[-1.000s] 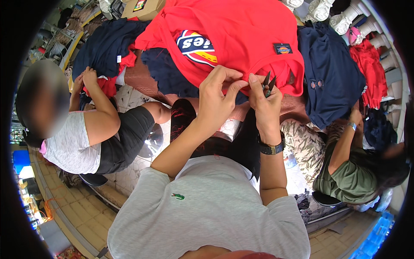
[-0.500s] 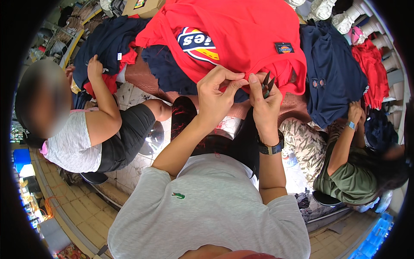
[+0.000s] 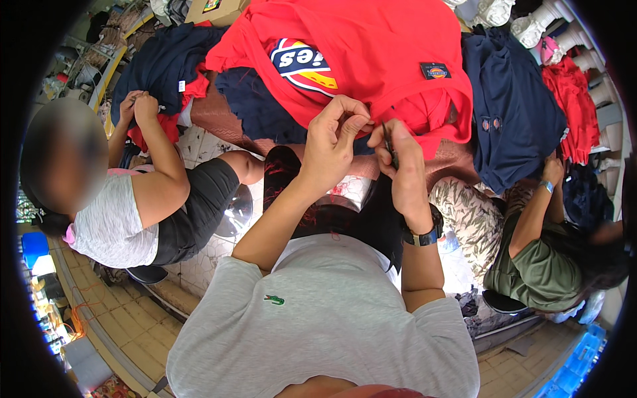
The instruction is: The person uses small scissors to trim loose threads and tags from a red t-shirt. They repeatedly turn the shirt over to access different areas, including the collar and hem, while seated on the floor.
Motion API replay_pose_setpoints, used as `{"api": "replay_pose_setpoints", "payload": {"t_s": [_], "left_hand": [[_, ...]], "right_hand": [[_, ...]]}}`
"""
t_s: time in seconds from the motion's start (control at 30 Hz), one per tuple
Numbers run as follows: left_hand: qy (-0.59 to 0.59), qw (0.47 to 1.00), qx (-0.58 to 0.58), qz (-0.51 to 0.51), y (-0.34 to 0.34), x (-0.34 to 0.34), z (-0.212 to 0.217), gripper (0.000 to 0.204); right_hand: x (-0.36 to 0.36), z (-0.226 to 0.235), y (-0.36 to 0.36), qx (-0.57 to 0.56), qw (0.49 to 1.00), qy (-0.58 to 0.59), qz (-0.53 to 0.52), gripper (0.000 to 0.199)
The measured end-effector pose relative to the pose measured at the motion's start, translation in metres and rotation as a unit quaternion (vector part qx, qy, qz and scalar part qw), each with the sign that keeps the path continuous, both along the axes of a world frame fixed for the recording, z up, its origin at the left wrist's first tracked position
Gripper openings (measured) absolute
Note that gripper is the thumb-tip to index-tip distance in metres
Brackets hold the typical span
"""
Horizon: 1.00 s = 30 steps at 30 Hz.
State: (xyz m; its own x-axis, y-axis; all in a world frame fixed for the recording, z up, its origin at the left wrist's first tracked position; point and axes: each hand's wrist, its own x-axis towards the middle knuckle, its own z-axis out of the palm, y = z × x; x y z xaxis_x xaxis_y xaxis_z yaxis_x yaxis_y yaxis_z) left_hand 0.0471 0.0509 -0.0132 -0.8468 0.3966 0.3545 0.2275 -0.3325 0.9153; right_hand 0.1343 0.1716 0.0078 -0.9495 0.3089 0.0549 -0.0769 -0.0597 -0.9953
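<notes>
A large red T-shirt (image 3: 398, 40) with a printed logo is spread in front of me. My left hand (image 3: 335, 136) is closed in a pinch at the shirt's near edge, with thumb and forefinger together on the red cloth. In my right hand (image 3: 406, 166) I grip small dark thread snips (image 3: 390, 147). Their tips point up beside my left fingertips, near the pinched edge. Whether a thread lies between the blades is too small to tell.
Navy garments lie at the left (image 3: 156, 66) and right (image 3: 511, 113), under the hands of two co-workers. A brown cover (image 3: 215, 116) shows below the shirts. White pillar-like pieces (image 3: 574, 41) stand at the far right. Red thread scraps lie on my dark trousers (image 3: 282, 176).
My right hand has let go of the cloth edge and turned the snips toward my left fingertips. My left hand keeps its pinch. The left co-worker's hands have come together.
</notes>
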Motion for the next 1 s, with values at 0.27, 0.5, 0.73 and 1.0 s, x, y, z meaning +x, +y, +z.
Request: {"api": "replay_pose_setpoints", "payload": {"t_s": [0.27,0.5,0.73,1.0], "left_hand": [[0.024,0.999,-0.024,-0.007,-0.002,0.000,-0.002,0.008],[0.101,0.990,-0.097,0.019,-0.005,0.001,0.001,0.009],[0.082,0.994,-0.026,0.060,0.004,-0.006,-0.010,0.005],[0.112,0.986,-0.121,0.002,-0.028,0.012,0.014,0.004]], "right_hand": [[-0.002,0.005,-0.008,0.124,0.991,-0.020,-0.044,0.050],[-0.010,-0.006,-0.006,0.109,0.992,-0.010,-0.062,0.048],[-0.007,0.001,-0.003,0.042,0.996,0.019,-0.075,0.046],[-0.031,-0.009,0.011,0.013,0.990,0.056,-0.129,0.031]]}}
